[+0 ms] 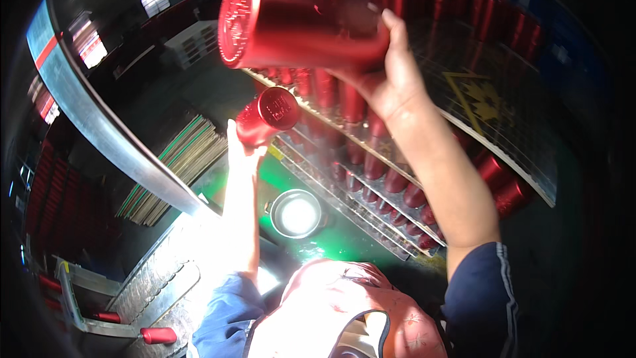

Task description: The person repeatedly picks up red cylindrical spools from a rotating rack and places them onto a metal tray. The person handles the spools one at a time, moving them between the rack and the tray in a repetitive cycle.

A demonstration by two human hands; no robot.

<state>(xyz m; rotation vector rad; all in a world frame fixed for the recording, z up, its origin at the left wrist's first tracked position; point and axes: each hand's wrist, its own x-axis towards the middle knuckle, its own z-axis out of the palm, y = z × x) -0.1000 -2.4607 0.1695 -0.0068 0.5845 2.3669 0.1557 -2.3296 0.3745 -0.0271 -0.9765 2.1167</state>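
Note:
Raised in front of me, my right hand is wrapped round one end of a large glossy red metal bottle. It lies nearly level, its embossed round base turned left. Lower and to the left, my left hand grips a second red metal bottle, tilted so that its embossed base faces up and right. The two bottles are apart. Behind them, tiered racks hold several rows of red bottles. The far ends of both held bottles are hidden by my hands.
A round metal pan stands on the green floor. A curved-looking metal beam crosses the left side, beside a stack of boards. At lower left, a red bottle lies by machinery. A panel with a yellow pattern is at right.

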